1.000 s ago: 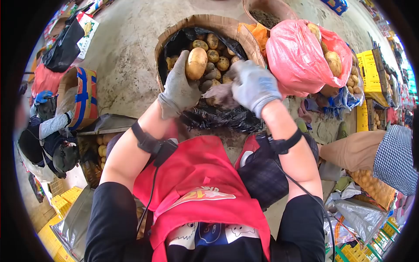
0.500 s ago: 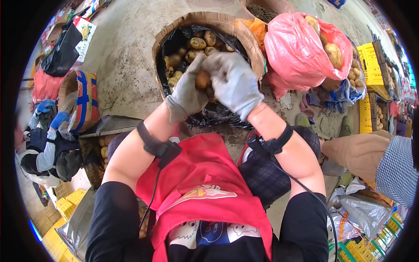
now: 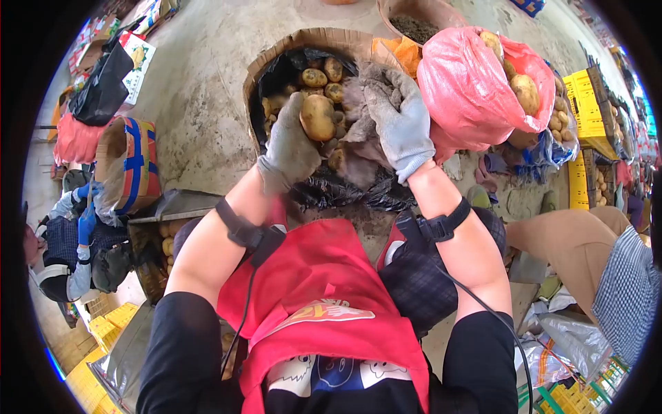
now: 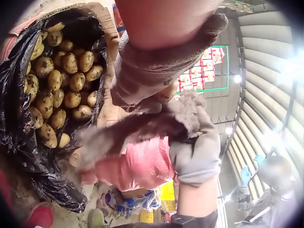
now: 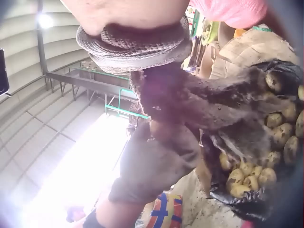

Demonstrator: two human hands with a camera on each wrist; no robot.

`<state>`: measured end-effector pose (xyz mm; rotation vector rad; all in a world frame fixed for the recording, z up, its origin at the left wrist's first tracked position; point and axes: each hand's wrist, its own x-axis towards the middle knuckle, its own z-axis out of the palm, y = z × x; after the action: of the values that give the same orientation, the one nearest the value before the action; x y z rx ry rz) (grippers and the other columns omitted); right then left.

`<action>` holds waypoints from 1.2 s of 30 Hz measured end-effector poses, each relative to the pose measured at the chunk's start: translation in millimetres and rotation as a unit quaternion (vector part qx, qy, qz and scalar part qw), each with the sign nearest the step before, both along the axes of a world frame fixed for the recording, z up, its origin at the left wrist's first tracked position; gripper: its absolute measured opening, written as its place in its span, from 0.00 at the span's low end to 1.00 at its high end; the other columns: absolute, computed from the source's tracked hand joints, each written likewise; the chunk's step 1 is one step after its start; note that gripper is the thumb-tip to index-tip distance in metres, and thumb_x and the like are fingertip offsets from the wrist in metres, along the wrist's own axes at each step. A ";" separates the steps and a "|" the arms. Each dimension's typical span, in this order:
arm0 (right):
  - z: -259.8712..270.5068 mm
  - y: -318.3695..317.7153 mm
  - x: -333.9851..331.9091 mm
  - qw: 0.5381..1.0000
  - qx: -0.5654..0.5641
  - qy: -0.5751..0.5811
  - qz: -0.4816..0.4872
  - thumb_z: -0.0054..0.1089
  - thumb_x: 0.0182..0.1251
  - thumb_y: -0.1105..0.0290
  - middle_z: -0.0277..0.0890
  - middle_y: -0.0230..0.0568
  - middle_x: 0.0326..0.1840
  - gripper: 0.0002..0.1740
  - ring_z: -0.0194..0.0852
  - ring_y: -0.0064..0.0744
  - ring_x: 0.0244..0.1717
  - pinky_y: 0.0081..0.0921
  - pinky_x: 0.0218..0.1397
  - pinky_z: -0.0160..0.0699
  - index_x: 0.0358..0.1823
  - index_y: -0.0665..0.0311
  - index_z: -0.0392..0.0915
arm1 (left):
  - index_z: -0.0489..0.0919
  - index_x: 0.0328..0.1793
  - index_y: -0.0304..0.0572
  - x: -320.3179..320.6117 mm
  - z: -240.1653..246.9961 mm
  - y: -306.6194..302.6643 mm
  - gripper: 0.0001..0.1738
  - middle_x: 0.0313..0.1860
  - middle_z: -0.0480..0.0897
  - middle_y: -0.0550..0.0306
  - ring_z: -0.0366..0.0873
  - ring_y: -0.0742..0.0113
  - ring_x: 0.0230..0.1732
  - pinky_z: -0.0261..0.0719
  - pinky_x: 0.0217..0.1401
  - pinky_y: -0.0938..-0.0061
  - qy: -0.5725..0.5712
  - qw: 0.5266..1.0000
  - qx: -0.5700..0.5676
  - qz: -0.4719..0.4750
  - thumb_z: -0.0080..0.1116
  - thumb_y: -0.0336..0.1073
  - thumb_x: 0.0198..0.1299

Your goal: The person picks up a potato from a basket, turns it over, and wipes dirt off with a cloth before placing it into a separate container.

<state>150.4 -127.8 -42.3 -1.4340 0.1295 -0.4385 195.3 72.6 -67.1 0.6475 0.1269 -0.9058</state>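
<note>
My gloved left hand (image 3: pixel 291 148) holds a potato (image 3: pixel 318 117) over a round cardboard bin (image 3: pixel 314 38). A ragged grey cloth (image 3: pixel 364 114) hangs from my gloved right hand (image 3: pixel 407 127), which grips it just right of the potato. Seen from the left wrist, the cloth (image 4: pixel 128 135) trails blurred beneath the left glove. In the right wrist view it stretches from the right glove (image 5: pixel 137 50) towards the bin. Dirt-specked potatoes (image 4: pixel 71 80) fill the bin, inside a black plastic liner (image 4: pixel 52 175).
Right of the bin stands a pink sack (image 3: pixel 462 90) with potatoes at its mouth. A tub of dark soil (image 3: pixel 417 27) is behind it. Yellow crates (image 3: pixel 583 110) stand farther right. Another person with blue gloves (image 3: pixel 87 221) works at left, beside a striped box (image 3: pixel 134 165).
Half a second ago both hands were together around a potato. Now they have parted; the right hand has moved right with the cloth hanging loose, and the potato in the left hand shows.
</note>
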 end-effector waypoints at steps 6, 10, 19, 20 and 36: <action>-3.0 34.5 -16.4 0.970 -0.203 -0.098 0.090 0.61 0.76 0.74 0.86 0.50 0.56 0.17 0.83 0.40 0.62 0.31 0.66 0.80 0.61 0.71 0.78 | 0.75 0.74 0.53 -31.9 44.4 -29.5 0.35 0.67 0.82 0.56 0.81 0.59 0.65 0.78 0.68 0.57 0.025 0.997 0.052 0.041 0.37 0.68 0.78; -12.0 28.6 -1.6 0.998 -0.038 -0.013 0.049 0.65 0.75 0.73 0.87 0.45 0.56 0.17 0.88 0.31 0.53 0.24 0.61 0.83 0.61 0.72 0.78 | 0.81 0.60 0.51 -21.9 2.3 -2.5 0.32 0.49 0.87 0.52 0.84 0.59 0.41 0.82 0.34 0.70 -0.037 0.989 -0.092 -0.109 0.45 0.69 0.76; 15.3 8.1 -5.8 0.998 -0.005 0.058 0.038 0.57 0.78 0.76 0.86 0.37 0.51 0.19 0.75 0.16 0.21 0.16 0.19 0.72 0.67 0.70 0.73 | 0.79 0.65 0.55 -18.7 33.1 -2.6 0.32 0.52 0.86 0.59 0.85 0.63 0.50 0.82 0.45 0.71 0.010 0.999 0.046 0.016 0.45 0.70 0.76; 19.0 11.2 -6.0 0.998 -0.027 0.037 0.030 0.56 0.79 0.76 0.87 0.36 0.49 0.18 0.72 0.14 0.17 0.15 0.16 0.69 0.67 0.70 0.73 | 0.78 0.66 0.56 -21.1 39.9 -5.7 0.32 0.55 0.85 0.61 0.84 0.64 0.54 0.81 0.51 0.70 -0.006 0.997 0.069 0.031 0.45 0.70 0.75; 3.6 -8.2 -6.2 0.978 -0.202 0.052 0.030 0.61 0.76 0.71 0.85 0.45 0.61 0.21 0.84 0.34 0.60 0.29 0.66 0.80 0.66 0.70 0.78 | 0.69 0.78 0.41 -24.4 72.1 7.1 0.39 0.66 0.80 0.58 0.80 0.69 0.63 0.81 0.66 0.73 -0.296 0.940 0.146 0.081 0.72 0.25 0.61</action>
<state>144.2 -136.1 -38.7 -1.8568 0.0838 -0.3508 171.0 79.7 5.0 1.1457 -0.2283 -0.5041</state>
